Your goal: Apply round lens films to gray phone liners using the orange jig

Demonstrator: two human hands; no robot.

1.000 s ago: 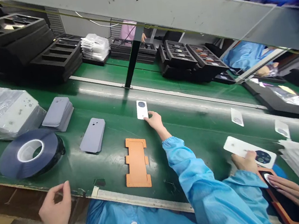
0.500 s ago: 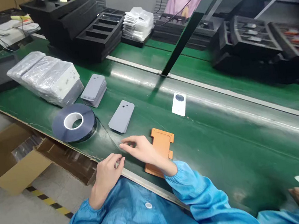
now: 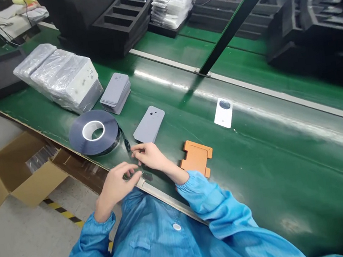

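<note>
A roll of dark film tape (image 3: 77,137) lies on the green table, its loose strip (image 3: 126,143) reaching toward my hands. My right hand (image 3: 149,155) pinches the strip near its dark round patch. My left hand (image 3: 118,182) is curled at the table edge, thumb and fingertips close together by a small dark piece (image 3: 147,176); whether it grips the strip's clear end is too small to tell. An orange fixture (image 3: 196,158) lies right of my right hand. Grey phone back panels (image 3: 149,124) rest just beyond my hands, and a taller stack (image 3: 115,91) stands behind them.
Plastic-wrapped panels (image 3: 62,78) sit at the left behind the roll. A white panel (image 3: 223,113) lies to the right. Black trays (image 3: 124,20) and bagged parts (image 3: 171,5) stand at the back. A slanted dark post (image 3: 230,26) rises beyond the table's metal strip. An open carton (image 3: 35,181) is below left.
The view has shifted, and the other person's hand at the lower right is out of sight. My right hand has moved back toward the roll, and the strip now shows a dark round patch.
</note>
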